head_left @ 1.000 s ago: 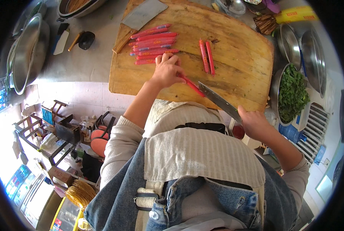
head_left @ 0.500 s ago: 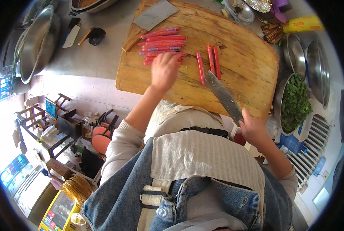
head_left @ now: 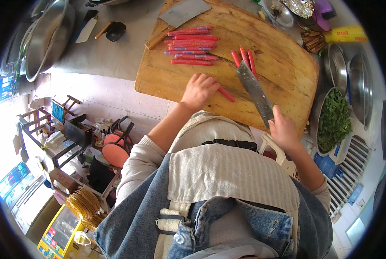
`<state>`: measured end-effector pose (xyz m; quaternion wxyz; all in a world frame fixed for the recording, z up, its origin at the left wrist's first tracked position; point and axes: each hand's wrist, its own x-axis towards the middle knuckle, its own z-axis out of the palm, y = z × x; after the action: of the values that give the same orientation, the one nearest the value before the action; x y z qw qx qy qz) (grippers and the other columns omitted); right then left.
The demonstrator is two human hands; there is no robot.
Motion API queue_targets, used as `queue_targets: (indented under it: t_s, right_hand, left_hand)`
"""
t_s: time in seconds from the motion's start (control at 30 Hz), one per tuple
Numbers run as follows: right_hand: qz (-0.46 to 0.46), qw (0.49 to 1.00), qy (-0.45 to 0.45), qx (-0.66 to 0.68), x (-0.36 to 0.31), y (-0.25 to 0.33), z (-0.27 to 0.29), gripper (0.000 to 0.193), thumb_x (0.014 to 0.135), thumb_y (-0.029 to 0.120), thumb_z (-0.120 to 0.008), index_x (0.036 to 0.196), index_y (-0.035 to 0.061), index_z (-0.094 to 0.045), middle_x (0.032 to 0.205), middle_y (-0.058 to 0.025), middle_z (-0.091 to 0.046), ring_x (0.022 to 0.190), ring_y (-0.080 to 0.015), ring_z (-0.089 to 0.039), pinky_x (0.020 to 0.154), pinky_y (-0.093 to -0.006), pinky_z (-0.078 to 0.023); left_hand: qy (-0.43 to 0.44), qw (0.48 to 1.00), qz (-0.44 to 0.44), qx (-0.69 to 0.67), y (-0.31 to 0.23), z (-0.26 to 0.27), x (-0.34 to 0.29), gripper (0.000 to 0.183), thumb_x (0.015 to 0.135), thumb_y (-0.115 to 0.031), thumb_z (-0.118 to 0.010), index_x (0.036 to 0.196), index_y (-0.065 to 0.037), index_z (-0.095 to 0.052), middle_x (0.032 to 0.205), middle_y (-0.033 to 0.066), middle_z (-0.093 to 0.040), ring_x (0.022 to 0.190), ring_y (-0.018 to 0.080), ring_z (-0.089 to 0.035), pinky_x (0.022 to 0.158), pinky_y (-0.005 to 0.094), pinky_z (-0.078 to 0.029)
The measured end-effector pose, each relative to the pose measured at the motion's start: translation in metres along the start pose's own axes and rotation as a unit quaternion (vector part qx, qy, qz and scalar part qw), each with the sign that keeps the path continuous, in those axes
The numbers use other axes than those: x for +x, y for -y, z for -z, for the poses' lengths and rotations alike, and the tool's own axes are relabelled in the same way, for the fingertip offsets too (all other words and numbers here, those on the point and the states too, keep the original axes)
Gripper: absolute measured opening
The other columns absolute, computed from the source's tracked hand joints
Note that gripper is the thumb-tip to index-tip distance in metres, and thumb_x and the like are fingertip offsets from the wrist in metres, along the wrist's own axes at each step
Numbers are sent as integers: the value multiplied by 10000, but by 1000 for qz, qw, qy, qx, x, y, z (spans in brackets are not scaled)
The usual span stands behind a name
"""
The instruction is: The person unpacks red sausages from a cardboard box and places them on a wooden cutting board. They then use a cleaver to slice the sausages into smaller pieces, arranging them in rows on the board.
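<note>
Fingers [head_left: 207, 81] of my left hand [head_left: 198, 92] pinch 1 red sausage [head_left: 226, 94] on the board [head_left: 283, 64]; my right hand [head_left: 284, 131] clenches the knife [head_left: 256, 93].

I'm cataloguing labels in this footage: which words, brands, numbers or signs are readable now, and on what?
None is clear enough to quote.
Yellow package: red lettering, too small and blurred.
Red-wrapped sticks: wrapper print, too small.
Brown box: marks, blurred.
Yellow-framed case: coloured labels, too small.
</note>
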<state>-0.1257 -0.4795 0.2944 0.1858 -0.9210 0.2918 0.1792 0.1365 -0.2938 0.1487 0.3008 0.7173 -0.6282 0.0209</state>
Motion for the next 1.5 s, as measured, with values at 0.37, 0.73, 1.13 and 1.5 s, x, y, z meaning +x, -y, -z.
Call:
queue_targets:
  t_s: [0.37,0.73,1.13,1.5]
  right_hand:
    - [4,999,47,3,-13,4,-10,405,922,141,-624,1254,28,-420,769,-256,-651,744,-472,-644,633,-570,-464]
    - [38,998,41,20,-20,13,-12,278,925,158,-610,1105,35,-437,703,-239,-628,688,-468,-631,600,-563,-460]
    - [94,995,23,-3,1,22,-1,130,879,69,-538,968,68,-443,732,-177,-635,673,-421,-647,548,-539,-466]
    - [103,993,58,14,16,28,7,163,935,123,-574,951,52,-428,743,-189,-640,672,-429,-640,556,-518,-468]
  left_hand:
    - [32,999,-7,-25,-20,-14,12,335,807,-132,-609,1132,-90,-678,1160,67,-638,1099,259,-579,951,405,-474]
    - [-48,996,-30,-65,-13,-22,10,208,767,-111,-646,962,-67,-703,1084,82,-672,1055,278,-630,843,402,-544]
    - [-45,997,21,-55,-22,-24,0,210,781,-147,-591,952,-49,-665,1119,77,-658,1111,271,-616,916,398,-542]
    - [-31,997,33,-69,-21,-24,-1,252,747,-119,-615,976,-23,-659,1121,103,-657,1132,297,-612,953,415,-532]
